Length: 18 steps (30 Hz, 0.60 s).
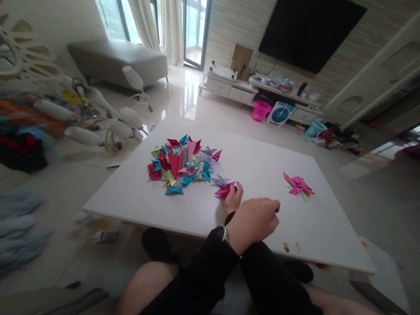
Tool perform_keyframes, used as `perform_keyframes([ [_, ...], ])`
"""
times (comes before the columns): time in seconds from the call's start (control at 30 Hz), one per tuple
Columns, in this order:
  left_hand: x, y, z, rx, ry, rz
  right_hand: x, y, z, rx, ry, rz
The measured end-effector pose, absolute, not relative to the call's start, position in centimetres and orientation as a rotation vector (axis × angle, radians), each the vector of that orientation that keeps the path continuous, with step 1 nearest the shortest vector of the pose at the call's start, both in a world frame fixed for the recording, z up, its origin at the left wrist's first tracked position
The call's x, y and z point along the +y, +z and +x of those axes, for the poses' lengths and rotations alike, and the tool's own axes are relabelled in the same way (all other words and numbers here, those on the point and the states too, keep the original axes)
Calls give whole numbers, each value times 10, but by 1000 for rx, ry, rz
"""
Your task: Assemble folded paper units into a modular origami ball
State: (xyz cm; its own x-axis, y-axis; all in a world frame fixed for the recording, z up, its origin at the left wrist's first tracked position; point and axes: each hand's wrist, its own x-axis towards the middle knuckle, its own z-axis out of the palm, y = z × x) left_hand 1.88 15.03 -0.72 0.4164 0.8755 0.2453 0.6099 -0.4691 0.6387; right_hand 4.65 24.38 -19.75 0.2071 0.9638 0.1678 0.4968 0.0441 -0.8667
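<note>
My arms cross over the white table (253,156). My left hand (255,224), with a watch at the wrist, lies over my right forearm, its fingers curled closed; what they hold, if anything, is hidden. Beyond it, my right hand (233,198) grips a bright pink origami piece (224,191) close to the tabletop. A lavender origami piece (220,180) lies right behind that one. To their left spreads a pile of colourful origami pieces (166,163) in red, blue, green, yellow and pink, with several folded papers standing in its middle. Another pink origami piece (299,185) rests on the right, over something light green.
Two small objects, one of them brownish (286,247), lie by the near table edge. A white lamp with several shades (84,136) stands left of the table. Beyond are a grey bench (119,60), a pink basket (260,111) and a TV cabinet (224,88).
</note>
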Motion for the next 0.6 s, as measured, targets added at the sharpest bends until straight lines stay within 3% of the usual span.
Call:
perform_keyframes([
  [0.3, 163, 5, -9, 1321, 853, 2087, 287, -206, -105, -1257, 676, -1430],
  [0.6, 164, 6, -10, 1317, 843, 2067, 267, -206, -147, -1527, 742, -1424],
])
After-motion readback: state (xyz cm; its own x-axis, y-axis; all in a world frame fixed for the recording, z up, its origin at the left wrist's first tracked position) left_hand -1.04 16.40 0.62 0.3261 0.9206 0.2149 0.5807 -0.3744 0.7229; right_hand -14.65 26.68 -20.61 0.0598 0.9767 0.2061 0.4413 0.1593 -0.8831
